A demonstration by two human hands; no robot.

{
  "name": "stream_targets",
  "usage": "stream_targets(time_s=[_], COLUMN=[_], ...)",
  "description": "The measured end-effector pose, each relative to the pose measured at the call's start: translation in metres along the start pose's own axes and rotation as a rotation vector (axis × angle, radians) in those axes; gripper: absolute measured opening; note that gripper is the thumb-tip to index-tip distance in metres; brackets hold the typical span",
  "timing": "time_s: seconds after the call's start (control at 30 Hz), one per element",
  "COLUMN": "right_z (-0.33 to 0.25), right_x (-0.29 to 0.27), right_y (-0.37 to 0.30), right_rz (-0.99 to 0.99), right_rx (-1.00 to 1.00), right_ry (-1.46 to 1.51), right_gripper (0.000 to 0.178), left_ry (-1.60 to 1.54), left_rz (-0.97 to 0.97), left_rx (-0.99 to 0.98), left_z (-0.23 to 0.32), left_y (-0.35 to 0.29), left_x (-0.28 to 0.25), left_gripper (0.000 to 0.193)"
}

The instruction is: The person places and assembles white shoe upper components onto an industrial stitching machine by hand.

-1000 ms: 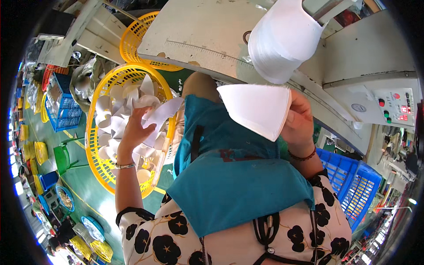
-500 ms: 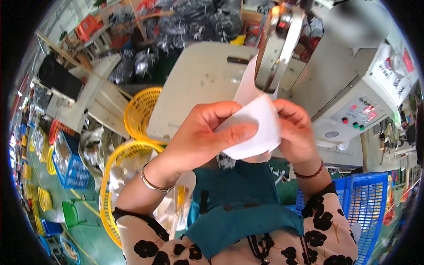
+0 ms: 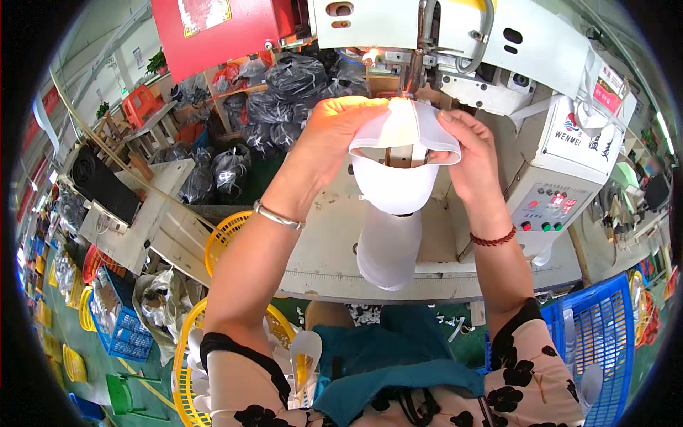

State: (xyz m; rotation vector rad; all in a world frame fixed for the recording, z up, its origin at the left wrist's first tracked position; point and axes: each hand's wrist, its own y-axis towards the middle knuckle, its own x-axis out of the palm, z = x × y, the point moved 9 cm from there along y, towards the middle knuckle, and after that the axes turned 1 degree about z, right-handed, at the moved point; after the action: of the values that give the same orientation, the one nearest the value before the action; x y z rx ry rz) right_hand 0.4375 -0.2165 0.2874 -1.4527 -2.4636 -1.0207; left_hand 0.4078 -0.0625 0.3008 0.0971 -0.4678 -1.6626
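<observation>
Both my arms reach forward to a white machine head (image 3: 484, 75). Between my hands a white shoe upper (image 3: 395, 186) is held up, its opening toward me and its upper edge close under the machine's narrow vertical rod (image 3: 415, 75). My left hand (image 3: 331, 135) pinches the upper's left edge, thumb and fingers along the top. On the other side, my right hand (image 3: 469, 146) grips the right edge near the rim of the opening. A long rounded white piece (image 3: 389, 249) hangs below the upper; whether it is joined to it I cannot tell. Lamp light falls on the top edge.
A control box (image 3: 551, 206) with lit red digits and buttons stands at the right of the worktable (image 3: 320, 249). Yellow baskets (image 3: 186, 356) with white pieces stand at my left, a blue crate (image 3: 597, 341) at my right. Black bags (image 3: 284, 92) pile up behind the table.
My hands have moved forward and up with the white upper, from close to my body to under the machine head. The upper is now opened out, and the view has tilted up.
</observation>
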Motion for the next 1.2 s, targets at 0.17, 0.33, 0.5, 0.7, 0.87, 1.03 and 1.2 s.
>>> stream_targets(time_s=[0.17, 0.33, 0.5, 0.7, 0.87, 1.03, 1.2], right_z=[0.001, 0.008, 0.009, 0.018, 0.036, 0.033, 0.037], right_x=[-0.01, -0.014, -0.014, -0.015, -0.026, -0.024, -0.021], right_y=[0.006, 0.013, 0.015, 0.019, 0.023, 0.021, 0.022], right_rz=[0.085, 0.116, 0.16, 0.147, 0.194, 0.198, 0.166], right_rx=[-0.033, -0.02, -0.012, 0.095, 0.233, 0.235, 0.272], right_ry=[0.022, 0.086, 0.124, 0.24, 0.16, 0.145, 0.232], right_gripper=[0.013, 0.013, 0.012, 0.011, 0.033, 0.037, 0.038], left_ry=[-0.028, -0.133, -0.221, -0.273, -0.354, -0.314, -0.296], left_rz=[0.018, 0.005, 0.046, -0.003, -0.137, -0.097, -0.096], left_rx=[0.011, 0.012, -0.005, -0.018, -0.084, -0.077, -0.076], left_z=[-0.006, -0.013, -0.02, -0.027, -0.036, -0.034, -0.036], left_y=[0.009, 0.017, 0.025, 0.036, 0.04, 0.038, 0.037], left_x=[-0.002, -0.007, -0.01, -0.009, -0.006, -0.006, -0.007], left_gripper=[0.02, 0.018, 0.017, 0.015, 0.016, 0.021, 0.021])
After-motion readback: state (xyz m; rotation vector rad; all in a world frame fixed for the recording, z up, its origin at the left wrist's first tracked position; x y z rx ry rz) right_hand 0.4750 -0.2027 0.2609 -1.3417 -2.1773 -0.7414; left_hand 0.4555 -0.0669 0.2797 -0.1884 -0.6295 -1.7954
